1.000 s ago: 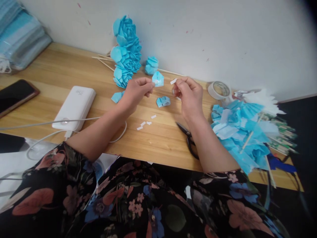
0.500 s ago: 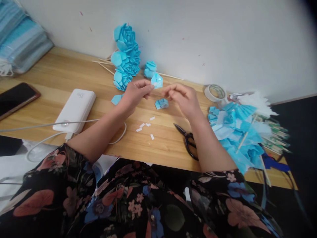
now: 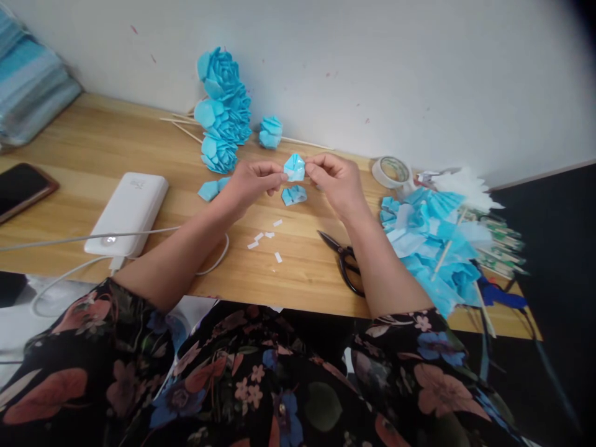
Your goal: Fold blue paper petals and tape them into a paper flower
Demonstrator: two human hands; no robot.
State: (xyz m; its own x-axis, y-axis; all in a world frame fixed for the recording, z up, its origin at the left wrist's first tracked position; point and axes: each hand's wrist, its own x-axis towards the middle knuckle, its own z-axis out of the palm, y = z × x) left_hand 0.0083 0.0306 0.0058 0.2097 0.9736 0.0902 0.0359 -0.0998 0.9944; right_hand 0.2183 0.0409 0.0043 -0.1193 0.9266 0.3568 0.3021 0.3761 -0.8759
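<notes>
Both hands meet over the wooden table (image 3: 116, 143) on one small folded blue paper piece (image 3: 294, 167). My left hand (image 3: 251, 182) pinches its left edge. My right hand (image 3: 336, 182) pinches its right edge with thumb and fingers closed. Just below them a second folded blue piece (image 3: 293, 195) lies on the table, and a third blue piece (image 3: 209, 189) lies left of my left hand. Several small white paper strips (image 3: 265, 238) are scattered in front of my wrists.
Blue paper flowers on sticks (image 3: 221, 108) lean on the wall. Black scissors (image 3: 343, 261) lie by my right forearm. A tape roll (image 3: 392, 172) and a blue paper heap (image 3: 431, 239) sit right. A white power bank (image 3: 125, 211) with cables and a phone (image 3: 21, 189) sit left.
My right hand dropped the small white strip it held, swung left and closed on the blue piece in my left hand. One more white strip lies on the table.
</notes>
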